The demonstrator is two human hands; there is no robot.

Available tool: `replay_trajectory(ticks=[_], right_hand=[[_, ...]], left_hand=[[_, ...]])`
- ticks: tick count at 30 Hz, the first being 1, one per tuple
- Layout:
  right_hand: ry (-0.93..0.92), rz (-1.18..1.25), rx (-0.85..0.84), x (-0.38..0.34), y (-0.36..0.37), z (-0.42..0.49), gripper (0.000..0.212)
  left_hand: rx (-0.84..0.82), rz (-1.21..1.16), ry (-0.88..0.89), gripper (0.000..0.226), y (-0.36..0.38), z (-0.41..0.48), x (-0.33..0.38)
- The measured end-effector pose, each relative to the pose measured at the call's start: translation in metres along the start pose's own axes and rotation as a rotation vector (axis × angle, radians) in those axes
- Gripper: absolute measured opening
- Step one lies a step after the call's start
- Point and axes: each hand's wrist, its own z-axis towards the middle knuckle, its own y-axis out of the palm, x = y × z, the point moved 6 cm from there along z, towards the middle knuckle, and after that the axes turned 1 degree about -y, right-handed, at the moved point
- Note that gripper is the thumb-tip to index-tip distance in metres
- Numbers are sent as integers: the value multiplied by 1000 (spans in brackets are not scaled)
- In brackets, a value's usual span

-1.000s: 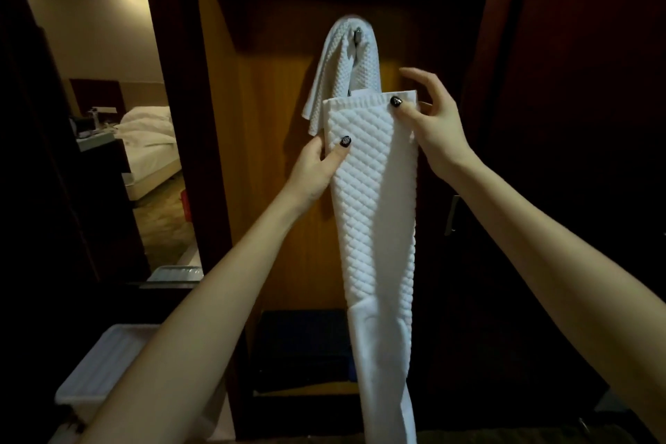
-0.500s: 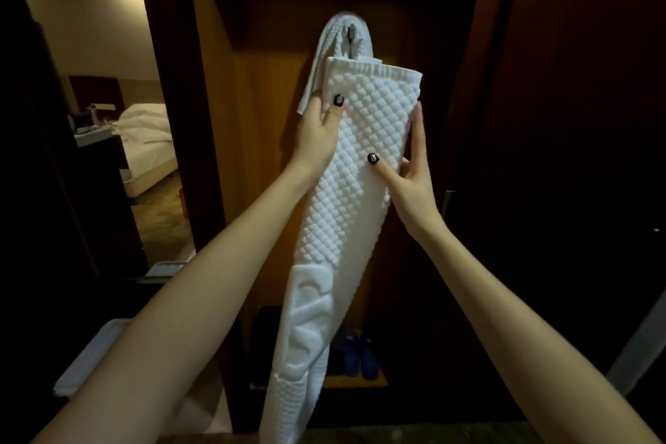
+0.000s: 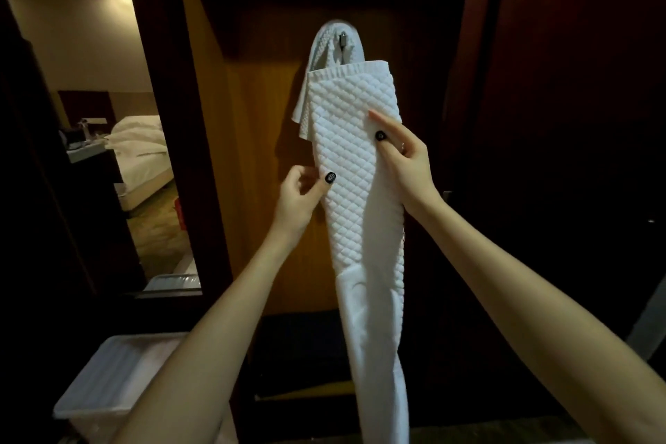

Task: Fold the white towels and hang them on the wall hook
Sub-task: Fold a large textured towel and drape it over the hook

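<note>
White diamond-quilted towel (image 3: pixel 346 162) is held up lengthwise in front of the brown wooden wall panel (image 3: pixel 252 119). Its top hem sits just below the small metal wall hook (image 3: pixel 343 41), over which a second white textured towel (image 3: pixel 322 47) is draped. The left hand (image 3: pixel 301 196) pinches the held towel's left edge with thumb and curled fingers. The right hand (image 3: pixel 409 162) grips the right edge, thumb across the front. A clear plastic storage bin (image 3: pixel 108 378) stands low on the left.

Dim, shadowy, wide-angle edge distortion
</note>
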Motion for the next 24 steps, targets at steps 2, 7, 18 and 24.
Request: replay_trajectory(ticks=[2, 7, 18, 24], right_hand=[[48, 7, -11, 1, -6, -2, 44], [117, 58, -48, -5, -23, -1, 46], [266, 209, -3, 0, -52, 0, 38], [280, 227, -40, 0, -44, 1, 38]], left_hand=[[4, -95, -59, 6, 2, -1, -10], [-46, -274, -166, 10, 11, -3, -19], [-323, -238, -24, 26, 40, -5, 22], [-235, -154, -116, 16, 36, -7, 15]])
